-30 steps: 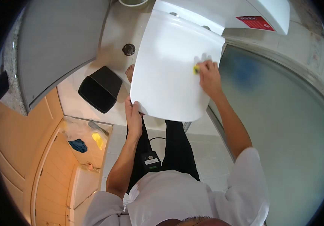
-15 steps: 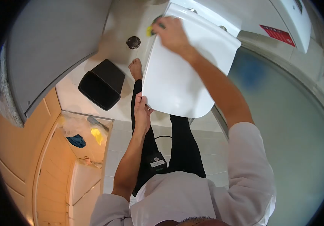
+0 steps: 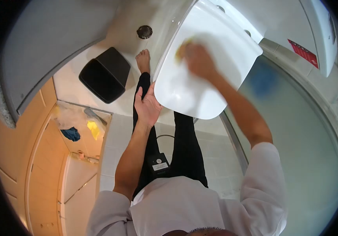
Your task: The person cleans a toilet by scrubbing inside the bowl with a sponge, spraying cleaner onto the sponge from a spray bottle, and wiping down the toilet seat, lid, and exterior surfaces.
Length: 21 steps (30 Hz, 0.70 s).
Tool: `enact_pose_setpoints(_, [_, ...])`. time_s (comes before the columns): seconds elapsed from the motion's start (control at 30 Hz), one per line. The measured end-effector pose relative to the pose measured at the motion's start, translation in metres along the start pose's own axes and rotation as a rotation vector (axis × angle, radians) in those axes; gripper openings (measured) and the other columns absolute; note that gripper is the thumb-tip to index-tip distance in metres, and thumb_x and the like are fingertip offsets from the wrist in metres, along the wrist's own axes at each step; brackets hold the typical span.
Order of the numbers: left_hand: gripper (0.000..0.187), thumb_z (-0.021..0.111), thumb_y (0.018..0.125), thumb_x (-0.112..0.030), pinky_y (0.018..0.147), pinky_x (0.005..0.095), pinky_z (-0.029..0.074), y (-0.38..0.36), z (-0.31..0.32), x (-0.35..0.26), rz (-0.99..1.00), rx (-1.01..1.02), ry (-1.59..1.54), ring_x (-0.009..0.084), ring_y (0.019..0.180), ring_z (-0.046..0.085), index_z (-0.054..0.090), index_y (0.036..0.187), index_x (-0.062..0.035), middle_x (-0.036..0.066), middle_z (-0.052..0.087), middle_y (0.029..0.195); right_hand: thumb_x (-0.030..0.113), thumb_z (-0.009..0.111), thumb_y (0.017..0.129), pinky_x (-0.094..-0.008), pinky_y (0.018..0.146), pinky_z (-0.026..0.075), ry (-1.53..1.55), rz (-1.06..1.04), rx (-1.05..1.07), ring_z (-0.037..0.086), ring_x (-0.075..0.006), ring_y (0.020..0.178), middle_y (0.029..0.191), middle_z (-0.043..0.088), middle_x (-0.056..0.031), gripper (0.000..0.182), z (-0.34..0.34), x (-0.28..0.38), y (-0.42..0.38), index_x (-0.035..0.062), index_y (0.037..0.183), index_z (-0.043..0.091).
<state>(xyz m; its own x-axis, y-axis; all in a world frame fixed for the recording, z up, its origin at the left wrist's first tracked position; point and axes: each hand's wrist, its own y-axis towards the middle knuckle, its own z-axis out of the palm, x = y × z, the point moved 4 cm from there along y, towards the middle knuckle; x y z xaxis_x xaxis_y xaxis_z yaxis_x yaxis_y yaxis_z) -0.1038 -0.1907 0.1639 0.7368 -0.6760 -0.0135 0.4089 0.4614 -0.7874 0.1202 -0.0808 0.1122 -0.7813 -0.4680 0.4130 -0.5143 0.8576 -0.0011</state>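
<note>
The white toilet lid [image 3: 192, 86] lies closed across the middle of the view. My right hand [image 3: 201, 61], smeared by motion, presses a yellow sponge [image 3: 181, 50] onto the lid's upper surface; the sponge is blurred and partly covered by the fingers. Palm up and fingers apart, my left hand [image 3: 148, 107] is at the lid's lower left edge, its fingertips touching or nearly touching the rim. Nothing shows in that hand.
A black bin [image 3: 105, 74] stands on the floor at left, near a round drain [image 3: 144, 32] and my bare foot [image 3: 143, 59]. A frosted glass panel [image 3: 294, 149] borders the right side. A grey cabinet [image 3: 59, 43] juts in at upper left.
My right hand has moved the sponge from the lid's upper left edge inward onto its top surface. My left hand has opened from its grip at the rim, and the view has shifted slightly.
</note>
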Motion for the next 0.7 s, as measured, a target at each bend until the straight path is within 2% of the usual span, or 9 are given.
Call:
enact_pose_setpoints(0.03, [0.081,0.029,0.106,-0.062,0.123,0.0481,0.034,0.001,0.000,0.001,-0.004,-0.014,-0.006,0.0293,0.151,0.044,0.032,0.164,-0.0054,0.012,0.046,0.164,0.012,0.065,0.087,-0.0513,0.085,0.053,-0.078,0.311,-0.053,0.067,-0.0366,0.101,0.110,0.070,-0.0174,0.025,-0.037,-0.031,0.042,0.0031,0.110,0.069])
enact_pose_setpoints(0.13, [0.082,0.031,0.106,-0.061,0.124,0.0488,0.032,-0.002,0.011,0.000,-0.021,-0.023,-0.143,0.0306,0.151,0.043,0.030,0.164,-0.0028,0.015,0.045,0.164,0.016,0.067,0.087,-0.0537,0.079,0.052,0.319,0.525,-0.074,0.067,-0.0387,0.096,0.104,0.068,-0.0181,0.025,-0.018,-0.009,0.053,0.0022,0.108,0.068])
enact_pose_setpoints(0.17, [0.082,0.031,0.106,-0.061,0.124,0.0488,0.032,-0.002,0.014,-0.002,-0.022,-0.010,-0.135,0.0306,0.151,0.043,0.030,0.164,-0.0028,0.015,0.045,0.164,0.019,0.070,0.087,-0.0533,0.083,0.051,0.089,0.180,-0.082,0.066,-0.0389,0.097,0.105,0.069,-0.0165,0.022,-0.020,0.049,0.037,0.0030,0.102,0.070])
enact_pose_setpoints(0.23, [0.082,0.035,0.106,-0.061,0.125,0.0482,0.031,-0.006,0.006,-0.001,-0.056,0.036,-0.256,0.0310,0.153,0.040,0.030,0.164,-0.0038,0.014,0.044,0.165,0.018,0.067,0.089,-0.0495,0.099,0.050,0.554,0.121,0.095,0.066,-0.0354,0.113,0.120,0.070,-0.0153,0.018,-0.007,0.133,-0.011,0.0064,0.103,0.073])
enact_pose_setpoints(0.27, [0.085,0.034,0.105,-0.064,0.126,0.0484,0.028,-0.006,-0.001,-0.005,-0.072,0.305,-0.393,0.0312,0.155,0.036,0.027,0.166,-0.0051,0.014,0.040,0.167,0.018,0.067,0.089,-0.0495,0.099,0.050,0.552,0.109,0.088,0.066,-0.0354,0.113,0.120,0.070,-0.0153,0.018,-0.009,0.129,-0.011,0.0064,0.103,0.073])
enact_pose_setpoints(0.33, [0.087,0.033,0.105,-0.065,0.127,0.0478,0.026,-0.002,0.000,-0.004,-0.049,0.268,-0.367,0.0308,0.155,0.036,0.027,0.165,-0.0035,0.014,0.041,0.167,0.018,0.065,0.091,-0.0484,0.101,0.050,0.437,-0.400,0.049,0.065,-0.0337,0.116,0.122,0.070,-0.0143,0.020,-0.015,0.138,-0.020,0.0077,0.107,0.073])
enact_pose_setpoints(0.47, [0.086,0.031,0.105,-0.066,0.127,0.0485,0.026,-0.007,0.008,-0.002,-0.050,0.059,-0.241,0.0309,0.153,0.039,0.029,0.164,-0.0030,0.015,0.043,0.164,0.017,0.066,0.091,-0.0483,0.096,0.049,0.117,0.283,-0.221,0.062,-0.0373,0.110,0.116,0.068,-0.0151,0.026,-0.037,0.033,0.057,0.0038,0.112,0.071])
enact_pose_setpoints(0.63, [0.085,0.035,0.105,-0.067,0.127,0.0506,0.027,-0.006,-0.008,-0.005,-0.078,-0.154,-0.198,0.0333,0.152,0.041,0.034,0.163,-0.0051,0.016,0.047,0.162,0.013,0.065,0.087,-0.0472,0.103,0.049,0.460,-0.070,-0.073,0.064,-0.0317,0.119,0.127,0.068,-0.0131,0.031,-0.033,0.180,-0.049,0.0073,0.117,0.071])
enact_pose_setpoints(0.7, [0.086,0.035,0.104,-0.068,0.123,0.0489,0.034,-0.005,-0.005,-0.003,-0.111,0.291,-0.317,0.0309,0.148,0.047,0.036,0.161,-0.0033,0.015,0.051,0.158,0.013,0.064,0.089,-0.0467,0.107,0.047,0.425,-0.039,-0.059,0.063,-0.0313,0.123,0.130,0.067,-0.0128,0.030,-0.019,0.134,-0.045,0.0090,0.118,0.072])
